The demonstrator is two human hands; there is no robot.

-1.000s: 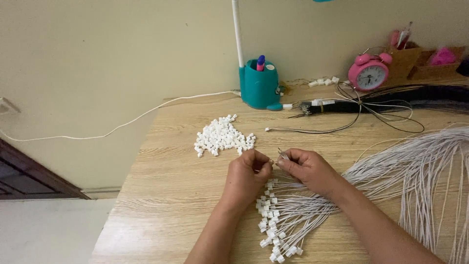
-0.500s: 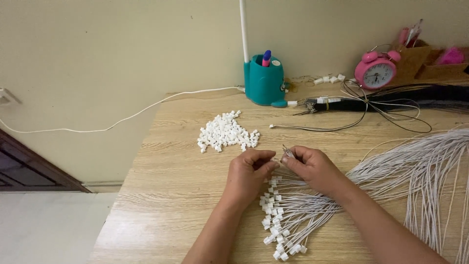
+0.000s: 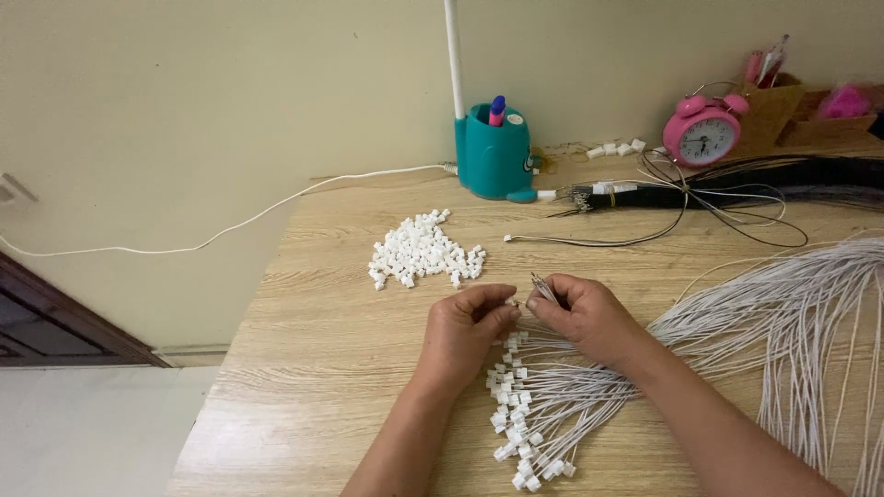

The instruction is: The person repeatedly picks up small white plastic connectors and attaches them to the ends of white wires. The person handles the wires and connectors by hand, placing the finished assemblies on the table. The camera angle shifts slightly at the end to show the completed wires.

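Note:
My left hand (image 3: pixel 468 329) pinches a small white plastic connector at its fingertips, held against my right hand. My right hand (image 3: pixel 584 317) grips the bare metal ends of a thin bundle of white wires (image 3: pixel 546 290). Below both hands lies a fan of white wires with connectors fitted on their ends (image 3: pixel 527 419). A heap of loose white connectors (image 3: pixel 423 251) sits on the wooden table (image 3: pixel 313 368) just beyond my left hand.
A large sheaf of white wires (image 3: pixel 792 322) spreads across the right side. A teal lamp base with a pen (image 3: pixel 494 152), a pink alarm clock (image 3: pixel 703 133), a black wire bundle (image 3: pixel 737 195) and cardboard boxes (image 3: pixel 810 115) stand along the wall. The table's left edge drops to the floor.
Both hands stay together at the same spot on the table, fingers shifting slightly around the connector and wire ends. The camera view has shifted a little.

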